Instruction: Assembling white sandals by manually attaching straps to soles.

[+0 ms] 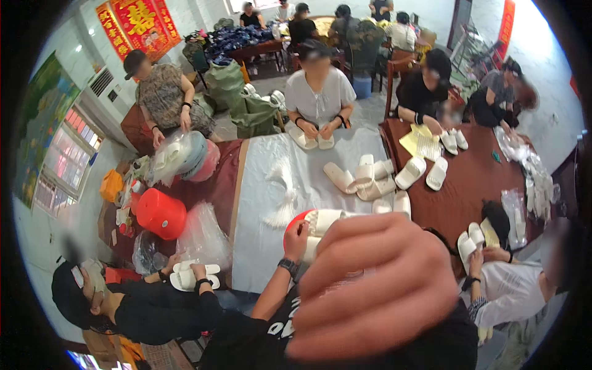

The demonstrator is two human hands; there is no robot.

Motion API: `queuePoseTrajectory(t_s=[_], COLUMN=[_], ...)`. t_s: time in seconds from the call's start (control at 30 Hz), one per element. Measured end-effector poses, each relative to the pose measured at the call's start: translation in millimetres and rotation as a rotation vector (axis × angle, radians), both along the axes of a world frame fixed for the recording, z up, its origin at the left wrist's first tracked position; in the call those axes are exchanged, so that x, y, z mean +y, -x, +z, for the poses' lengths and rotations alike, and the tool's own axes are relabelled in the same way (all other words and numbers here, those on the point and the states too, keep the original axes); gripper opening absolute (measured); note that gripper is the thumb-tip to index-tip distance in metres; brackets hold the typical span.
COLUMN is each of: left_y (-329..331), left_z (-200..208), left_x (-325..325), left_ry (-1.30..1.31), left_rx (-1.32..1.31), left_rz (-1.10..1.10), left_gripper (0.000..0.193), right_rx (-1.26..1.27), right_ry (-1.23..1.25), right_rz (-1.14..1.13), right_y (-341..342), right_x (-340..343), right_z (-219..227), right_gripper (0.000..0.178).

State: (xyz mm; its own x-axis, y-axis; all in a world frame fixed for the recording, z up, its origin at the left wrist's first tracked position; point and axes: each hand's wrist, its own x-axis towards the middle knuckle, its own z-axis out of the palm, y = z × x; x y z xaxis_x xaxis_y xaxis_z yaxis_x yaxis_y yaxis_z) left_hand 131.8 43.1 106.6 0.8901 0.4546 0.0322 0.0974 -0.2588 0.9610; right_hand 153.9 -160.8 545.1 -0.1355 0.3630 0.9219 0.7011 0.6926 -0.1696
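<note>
My left hand (296, 242), with a dark watch on its wrist, is closed at the left edge of a white slipper (322, 223). That slipper lies over something round and red (295, 227), mostly covered. Very close to the camera, my right hand (376, 283) looms large, its fingers curled and pressed together. Whatever is inside them is hidden. Behind it, part of the slippers and the near table edge are blocked from sight. Beyond my left hand lies a bunch of thin white strands (282, 191). Several more white slippers (364, 176) lie to the right of it.
A grey sheet (259, 166) covers the middle table. Red bucket (161, 213) and clear plastic bags (206, 237) stand at left. A co-worker at left holds white slippers (194, 275); another at right handles a pair (470, 243). Across the table, a person's hands (319, 131) touch slippers.
</note>
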Motion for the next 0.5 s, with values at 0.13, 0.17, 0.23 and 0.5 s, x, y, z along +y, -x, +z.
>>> queuePoseTrajectory(t_s=[0.13, 0.17, 0.23, 0.5], left_y=[-12.1, -11.0, -8.4, -11.9], left_z=[-14.6, -13.9, -10.9, -15.4], left_x=[-2.2, -2.1, -1.9, -9.6], left_ry=[0.011, 0.010, 0.066, 0.019], left_rx=[-0.081, -0.080, -0.063, -0.095], left_rz=[0.045, 0.049, 0.033, 0.002], left_gripper=[0.022, 0.022, 0.023, 0.021], right_rx=[0.092, 0.238, 0.035, 0.180], right_ry=[-0.187, -0.502, -0.436, -0.125], right_rz=[0.015, -0.098, -0.033, -0.738], right_y=[52.2, 64.8, 48.4, 107.5], right_x=[18.2, 31.4, 27.8, -14.0], right_z=[9.3, 6.1, 0.8, 29.6], right_gripper=[0.019, 0.020, 0.018, 0.016])
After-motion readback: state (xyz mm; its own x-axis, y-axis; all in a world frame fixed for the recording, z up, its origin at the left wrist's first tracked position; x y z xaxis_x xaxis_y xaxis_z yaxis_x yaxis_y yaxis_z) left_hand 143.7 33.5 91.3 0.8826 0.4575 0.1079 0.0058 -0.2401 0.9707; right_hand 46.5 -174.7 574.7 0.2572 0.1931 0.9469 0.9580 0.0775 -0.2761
